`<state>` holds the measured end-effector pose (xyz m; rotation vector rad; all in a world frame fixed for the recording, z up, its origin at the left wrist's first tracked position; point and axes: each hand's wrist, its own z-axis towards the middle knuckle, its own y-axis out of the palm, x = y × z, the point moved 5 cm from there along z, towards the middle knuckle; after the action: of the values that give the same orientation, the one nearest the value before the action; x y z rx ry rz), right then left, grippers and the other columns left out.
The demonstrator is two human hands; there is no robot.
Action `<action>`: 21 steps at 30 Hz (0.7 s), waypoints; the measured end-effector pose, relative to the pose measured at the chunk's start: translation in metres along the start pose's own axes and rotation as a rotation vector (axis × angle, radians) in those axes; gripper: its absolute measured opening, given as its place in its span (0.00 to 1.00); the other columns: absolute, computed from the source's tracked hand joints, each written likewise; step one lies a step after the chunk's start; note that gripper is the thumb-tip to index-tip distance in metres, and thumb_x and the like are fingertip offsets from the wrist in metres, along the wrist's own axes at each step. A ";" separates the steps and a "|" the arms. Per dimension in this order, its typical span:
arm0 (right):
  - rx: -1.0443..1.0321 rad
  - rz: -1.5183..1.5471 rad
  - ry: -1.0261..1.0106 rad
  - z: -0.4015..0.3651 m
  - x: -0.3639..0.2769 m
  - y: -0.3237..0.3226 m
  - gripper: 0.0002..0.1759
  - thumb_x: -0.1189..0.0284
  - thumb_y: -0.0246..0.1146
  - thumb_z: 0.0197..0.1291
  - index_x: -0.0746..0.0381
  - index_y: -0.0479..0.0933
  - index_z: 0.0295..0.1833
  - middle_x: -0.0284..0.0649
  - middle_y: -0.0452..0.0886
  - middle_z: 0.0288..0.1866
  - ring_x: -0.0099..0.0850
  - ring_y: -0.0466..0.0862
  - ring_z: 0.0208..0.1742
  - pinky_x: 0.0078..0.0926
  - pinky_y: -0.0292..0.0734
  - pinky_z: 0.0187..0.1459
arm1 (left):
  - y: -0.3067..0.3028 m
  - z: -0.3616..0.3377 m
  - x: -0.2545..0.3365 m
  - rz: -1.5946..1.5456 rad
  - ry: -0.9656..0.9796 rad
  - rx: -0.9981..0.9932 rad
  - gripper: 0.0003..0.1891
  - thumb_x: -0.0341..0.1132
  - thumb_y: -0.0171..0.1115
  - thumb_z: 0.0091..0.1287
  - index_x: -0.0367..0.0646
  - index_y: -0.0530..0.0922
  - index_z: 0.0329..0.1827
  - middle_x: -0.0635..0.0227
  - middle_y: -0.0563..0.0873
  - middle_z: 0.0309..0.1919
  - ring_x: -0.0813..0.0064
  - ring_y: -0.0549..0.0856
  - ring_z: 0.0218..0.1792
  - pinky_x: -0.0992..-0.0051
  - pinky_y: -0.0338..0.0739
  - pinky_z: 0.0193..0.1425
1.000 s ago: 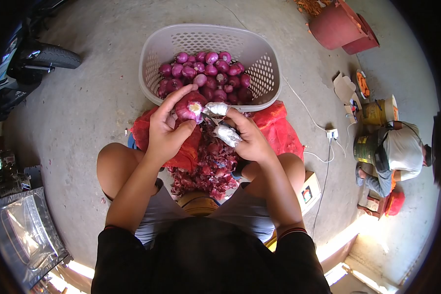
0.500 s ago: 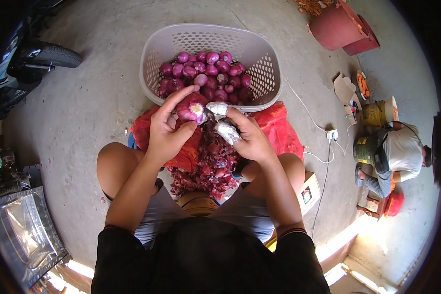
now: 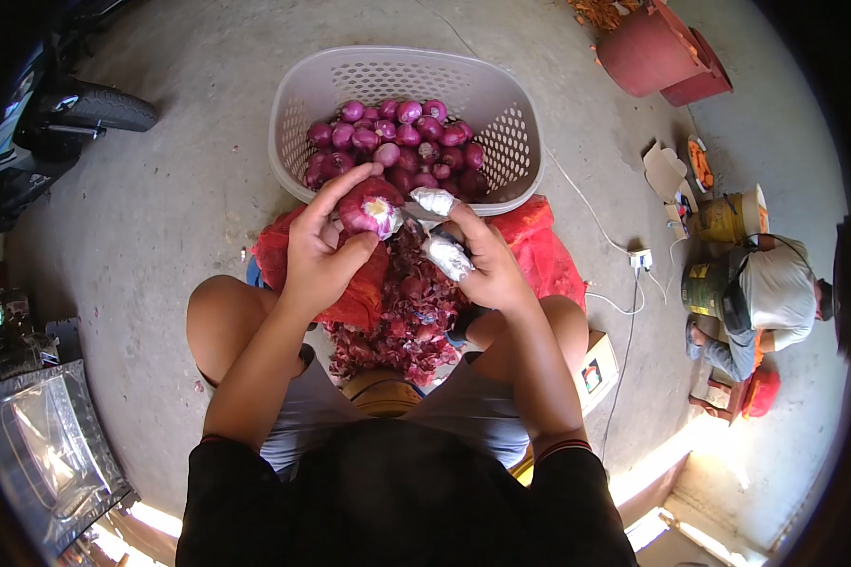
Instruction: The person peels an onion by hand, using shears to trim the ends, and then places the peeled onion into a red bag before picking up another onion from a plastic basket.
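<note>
A red onion (image 3: 370,207) with a pale root end is held in my left hand (image 3: 319,248), between thumb and fingers. My right hand (image 3: 485,260), its thumb and a finger wrapped in silvery-white covering, grips a small knife (image 3: 413,225) whose blade points at the onion. Much of the knife is hidden by the wrapped fingers. Below both hands lies a heap of onion skins (image 3: 402,326) between my knees. Just beyond my hands stands a grey perforated basket (image 3: 288,123) holding several purple onions (image 3: 408,134).
Red mesh bags (image 3: 546,253) lie under the basket's near edge. To the right are a power strip (image 3: 640,258) with cords, a white box (image 3: 598,371), buckets (image 3: 719,215) and a seated person (image 3: 775,288). A motorcycle wheel (image 3: 109,104) is at upper left.
My right thumb and wrapped finger have shifted slightly right, away from the onion, showing more of the blade. The onion has moved slightly left in my left hand.
</note>
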<state>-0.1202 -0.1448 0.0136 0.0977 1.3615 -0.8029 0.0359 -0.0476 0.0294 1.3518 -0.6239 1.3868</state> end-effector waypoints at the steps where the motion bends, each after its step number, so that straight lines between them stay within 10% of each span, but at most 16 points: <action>1: -0.004 0.001 0.009 -0.001 0.001 0.001 0.31 0.80 0.64 0.50 0.61 0.66 0.63 0.49 0.81 0.47 0.47 0.83 0.48 0.35 0.77 0.47 | 0.000 0.001 0.000 0.011 0.005 0.000 0.33 0.13 0.54 0.52 0.32 0.64 0.66 0.58 0.70 0.64 0.72 0.72 0.62 0.74 0.66 0.64; 21: 0.039 -0.127 -0.042 0.004 -0.006 0.005 0.25 0.79 0.64 0.49 0.62 0.73 0.57 0.51 0.80 0.50 0.48 0.82 0.47 0.37 0.78 0.48 | 0.000 0.000 -0.001 0.118 0.038 0.020 0.32 0.14 0.55 0.52 0.33 0.66 0.65 0.60 0.71 0.63 0.72 0.71 0.62 0.73 0.65 0.66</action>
<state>-0.1143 -0.1409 0.0178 0.0245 1.3230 -0.9333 0.0361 -0.0476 0.0288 1.3189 -0.6751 1.5131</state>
